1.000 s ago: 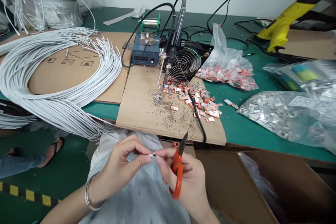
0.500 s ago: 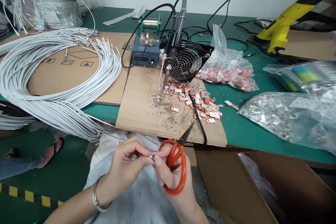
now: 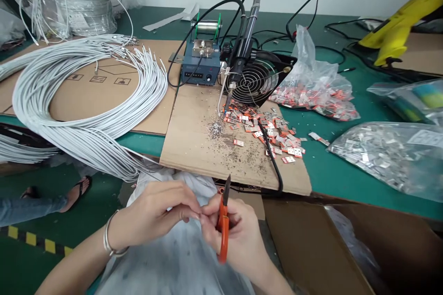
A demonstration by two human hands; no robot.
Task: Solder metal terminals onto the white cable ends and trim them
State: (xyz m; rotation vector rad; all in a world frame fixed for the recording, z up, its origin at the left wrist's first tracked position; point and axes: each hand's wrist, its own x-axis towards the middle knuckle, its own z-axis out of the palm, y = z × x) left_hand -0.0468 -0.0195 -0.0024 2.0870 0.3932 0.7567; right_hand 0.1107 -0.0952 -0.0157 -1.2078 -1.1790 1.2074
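Observation:
My left hand [image 3: 161, 214] is closed in a pinch, its thumb and index fingertips meeting the fingers of the other hand above my lap. Whatever it pinches is too small or too covered to name. My right hand [image 3: 240, 233] holds a pair of scissors [image 3: 224, 228] with orange handles, hooked on the fingers, dark blades pointing up and away. Its thumb and index finger are pressed together beside the left fingertips. Beyond the hands, a pile of small orange-and-white parts [image 3: 282, 140] lies on a cardboard sheet [image 3: 190, 138].
A soldering iron [image 3: 244, 50] hangs in a stand by a blue control box [image 3: 200, 69] and a fan [image 3: 258, 83]. Coiled white cables [image 3: 31, 97] lie left. Bags of orange parts [image 3: 314, 92] and metal parts [image 3: 377, 156] lie right. An open carton [image 3: 308, 239] stands below.
The scissors have turned from leaning right to nearly upright and edge-on. My left hand has shifted slightly left. The small pale piece seen between the fingertips is now hidden. The whole view has shifted.

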